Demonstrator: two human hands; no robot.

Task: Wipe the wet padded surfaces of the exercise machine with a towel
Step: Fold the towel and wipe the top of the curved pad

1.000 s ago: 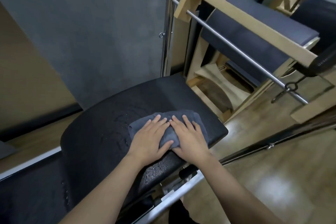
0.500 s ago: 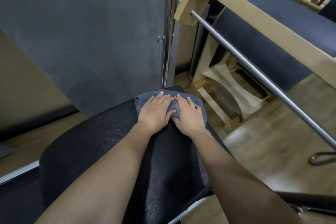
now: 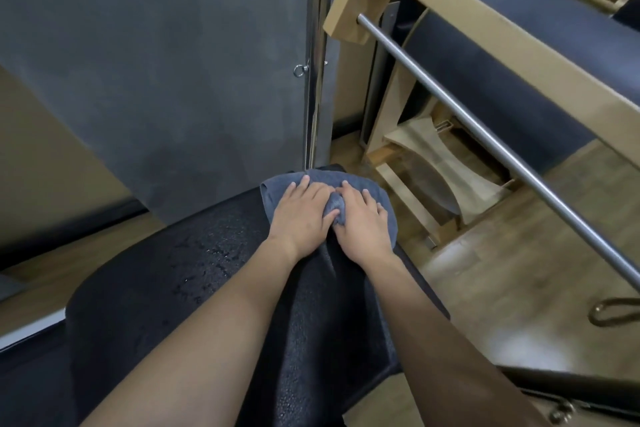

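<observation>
A curved black padded surface [image 3: 194, 295] of the exercise machine fills the lower middle of the view, with water droplets glistening on its left half. A blue-grey towel [image 3: 374, 192] lies bunched at the pad's far end. My left hand [image 3: 301, 218] presses flat on the towel's left part, fingers spread. My right hand [image 3: 363, 222] presses on the right part beside it, and a fold of cloth bulges up between the two thumbs. Both forearms stretch out over the pad.
A chrome upright pole [image 3: 317, 55] with an eye ring stands just beyond the towel against a grey wall [image 3: 156, 62]. To the right are a wooden frame [image 3: 446, 7] with a steel bar [image 3: 498, 135], a grey padded barrel [image 3: 519, 55], and wood flooring [image 3: 491, 295].
Both hands have slid the towel from the pad's near right part up to its far end by the pole. The view has leaned forward with them.
</observation>
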